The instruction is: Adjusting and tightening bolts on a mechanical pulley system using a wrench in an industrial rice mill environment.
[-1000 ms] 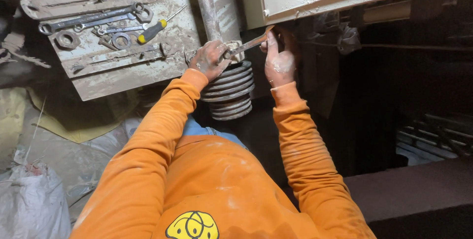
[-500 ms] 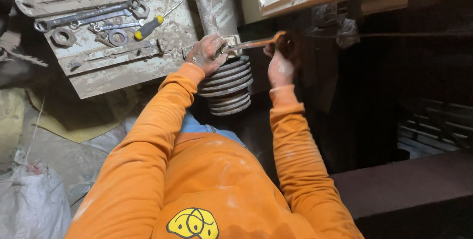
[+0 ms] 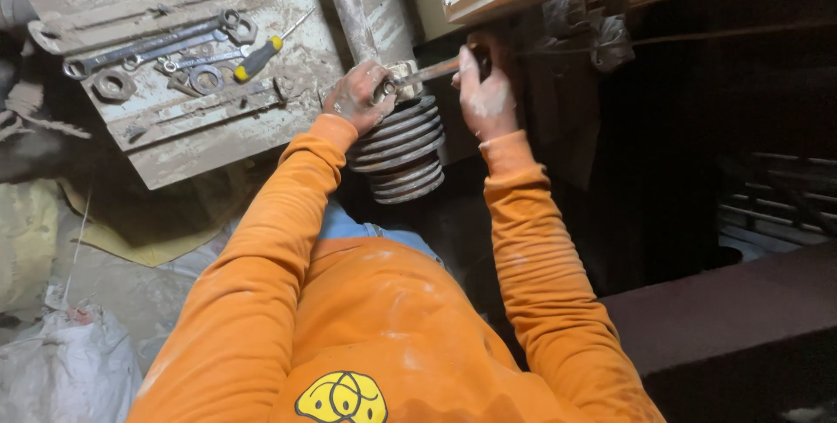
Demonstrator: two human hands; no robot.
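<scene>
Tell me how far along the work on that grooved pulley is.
Done: spare wrenches and a yellow-handled screwdriver lie laid out on the dusty plate. In hand: the left hand steadies the top of the grooved pulley, and the right hand grips a wrench set on its centre fastening. Left: the pulley remains on its shaft.

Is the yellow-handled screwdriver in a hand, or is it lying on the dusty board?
Lying on the board. The screwdriver rests beside the wrenches, apart from both hands.

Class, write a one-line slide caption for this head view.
Left hand steadies a grooved pulley stack while right hand grips a wrench on top.
</scene>
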